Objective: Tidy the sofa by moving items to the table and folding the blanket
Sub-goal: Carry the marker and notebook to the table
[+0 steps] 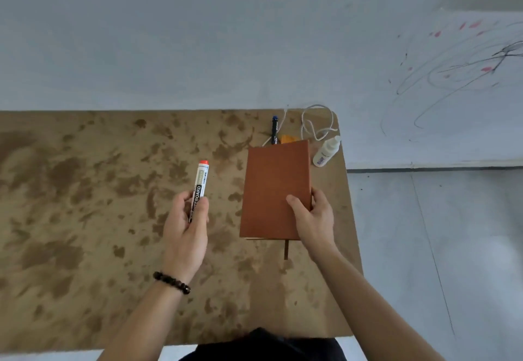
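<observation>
I look down on a brown mottled table [85, 205]. My left hand [185, 225] grips a white whiteboard marker [199, 188] with a red cap, its tip pointing away from me above the table. My right hand [312, 216] holds a brown notebook [276, 188] by its right edge, thumb on the cover. A ribbon bookmark hangs from the notebook's near edge. Whether the notebook lies on the table or is held just above it I cannot tell. No sofa or blanket is in view.
At the table's far right corner lie a blue-capped pen [274, 130], an orange piece [287, 138], a white cable [317, 123] and a small white bottle [325, 152]. A white board with scribbles [452, 77] stands to the right. Grey floor lies beyond the table's right edge.
</observation>
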Tool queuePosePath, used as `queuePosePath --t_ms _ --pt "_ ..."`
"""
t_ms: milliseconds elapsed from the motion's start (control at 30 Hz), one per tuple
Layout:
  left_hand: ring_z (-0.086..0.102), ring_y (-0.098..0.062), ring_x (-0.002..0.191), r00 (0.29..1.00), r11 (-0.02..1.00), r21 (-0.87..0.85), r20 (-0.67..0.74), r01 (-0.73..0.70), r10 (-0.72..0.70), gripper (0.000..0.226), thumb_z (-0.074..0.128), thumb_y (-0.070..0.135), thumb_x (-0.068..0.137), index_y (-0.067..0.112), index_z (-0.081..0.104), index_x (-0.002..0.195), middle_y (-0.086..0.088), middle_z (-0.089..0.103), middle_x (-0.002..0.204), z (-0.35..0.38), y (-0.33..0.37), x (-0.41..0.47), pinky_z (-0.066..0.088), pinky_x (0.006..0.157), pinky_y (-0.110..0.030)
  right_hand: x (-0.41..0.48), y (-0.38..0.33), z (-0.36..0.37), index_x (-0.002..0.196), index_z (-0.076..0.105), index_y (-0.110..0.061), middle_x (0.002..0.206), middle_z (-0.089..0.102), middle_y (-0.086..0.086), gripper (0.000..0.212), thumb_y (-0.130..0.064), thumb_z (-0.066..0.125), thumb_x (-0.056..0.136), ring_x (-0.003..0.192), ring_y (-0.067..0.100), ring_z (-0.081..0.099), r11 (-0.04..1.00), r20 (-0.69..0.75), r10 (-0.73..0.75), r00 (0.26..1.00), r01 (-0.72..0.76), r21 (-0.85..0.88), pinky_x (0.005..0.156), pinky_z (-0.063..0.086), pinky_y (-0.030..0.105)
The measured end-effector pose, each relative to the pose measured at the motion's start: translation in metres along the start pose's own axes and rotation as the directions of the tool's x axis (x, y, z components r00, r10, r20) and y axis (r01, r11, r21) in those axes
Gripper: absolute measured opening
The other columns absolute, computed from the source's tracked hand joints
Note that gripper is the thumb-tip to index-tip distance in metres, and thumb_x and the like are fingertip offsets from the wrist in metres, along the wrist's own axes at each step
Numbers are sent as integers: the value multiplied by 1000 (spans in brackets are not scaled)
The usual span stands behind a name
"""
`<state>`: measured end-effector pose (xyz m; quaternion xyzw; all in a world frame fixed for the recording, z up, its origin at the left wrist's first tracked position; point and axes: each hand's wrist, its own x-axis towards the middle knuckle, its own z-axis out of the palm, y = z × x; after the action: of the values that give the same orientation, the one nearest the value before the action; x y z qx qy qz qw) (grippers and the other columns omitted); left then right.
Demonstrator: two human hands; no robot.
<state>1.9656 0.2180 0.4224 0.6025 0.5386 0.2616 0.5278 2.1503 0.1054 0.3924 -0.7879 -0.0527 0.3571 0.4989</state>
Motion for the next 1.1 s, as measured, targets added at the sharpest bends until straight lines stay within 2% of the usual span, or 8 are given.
queuePosePath --t_ms 167,300,433,533,733,833,933,1100 --pt "42 -8 57 973 989 -112 -197 95 -116 18 50 22 101 37 56 94 6 48 65 0 7 -6 36 55 -28 84 -45 58 118 48 -30 96 62 -11 28 -29 52 90 83 7 62 998 114 -43 993 48 -43 61 46 25" --pt "42 -3 55 956 982 -121 -237 145 -170 15 50 19 101 32 56 95 7 48 66 4 5 -3 38 53 -22 134 -45 88 130 38 -27 89 60 -10 39 -33 45 92 75 10 62 976 153 -117 981 141 -163 62 53 34" --pt "43 -5 58 949 975 -93 -229 203 -219 10 51 22 100 30 57 99 8 48 66 13 -2 22 37 58 -28 157 -29 97 154 22 -14 123 57 1 57 -29 42 103 100 18 59 911 289 -64 955 174 -373 81 49 30" --pt "41 -9 60 947 965 -72 -187 251 -261 10 51 23 100 32 55 97 4 48 71 31 -3 44 37 59 -31 154 -18 84 150 35 -15 144 43 8 51 -30 44 102 125 22 49 848 263 -151 953 262 -461 100 44 33" --pt "47 -1 64 994 988 137 -96 72 -59 9 53 27 97 25 60 103 10 49 77 92 18 94 40 61 -15 127 33 6 128 56 -21 132 52 0 33 -24 57 96 119 17 49 665 202 -488 849 511 -545 97 48 41" --pt "48 -2 71 1000 975 223 4 -9 9 15 53 32 96 30 62 108 8 51 83 128 17 132 38 63 -15 128 67 -17 152 24 -25 159 18 8 68 -51 51 95 148 29 16 539 311 -296 903 427 -727 120 25 48" --pt "49 0 77 989 926 369 147 -81 28 21 54 33 94 25 64 111 4 54 90 166 10 168 42 71 -22 135 90 -27 155 -20 -17 158 -35 10 96 -75 24 92 146 27 -32 334 406 -94 909 413 -848 124 -6 46" --pt "62 -21 93 957 853 503 290 -138 -16 31 58 35 92 15 63 115 2 63 93 224 6 198 49 79 -31 138 90 -25 147 -33 -11 150 -46 15 98 -75 16 92 139 30 -43 299 447 -19 895 431 -851 120 -18 44"
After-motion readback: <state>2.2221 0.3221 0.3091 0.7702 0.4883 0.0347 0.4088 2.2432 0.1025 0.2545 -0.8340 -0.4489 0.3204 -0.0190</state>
